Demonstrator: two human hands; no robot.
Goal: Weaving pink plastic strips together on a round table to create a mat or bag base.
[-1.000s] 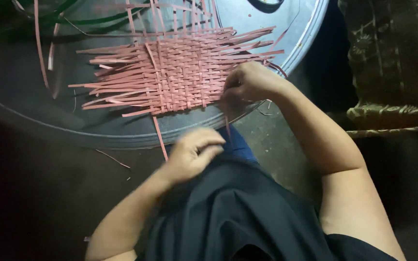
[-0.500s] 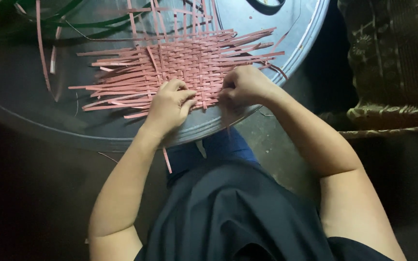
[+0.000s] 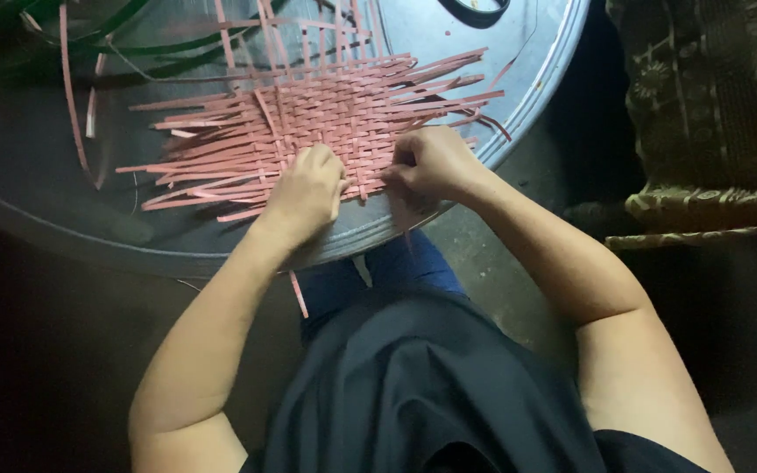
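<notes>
A flat woven mat of pink strips (image 3: 326,114) lies on a round grey metal tray (image 3: 54,201), with loose strip ends sticking out on all sides. My left hand (image 3: 307,188) rests on the mat's near edge, fingers curled down onto the weave. Close beside it on the right, my right hand (image 3: 431,162) pinches strip ends at the same near edge. The fingertips of both hands are partly hidden against the strips.
Green strips (image 3: 133,66) and loose pink strips (image 3: 70,96) lie at the tray's far left. A dark looped object (image 3: 475,9) sits at the tray's far rim. Patterned fabric (image 3: 711,123) hangs at the right. One pink strip (image 3: 298,293) hangs below the tray over my lap.
My left hand rose from my lap to the mat's near edge and now sits closer to my right hand. My right hand stayed at the edge.
</notes>
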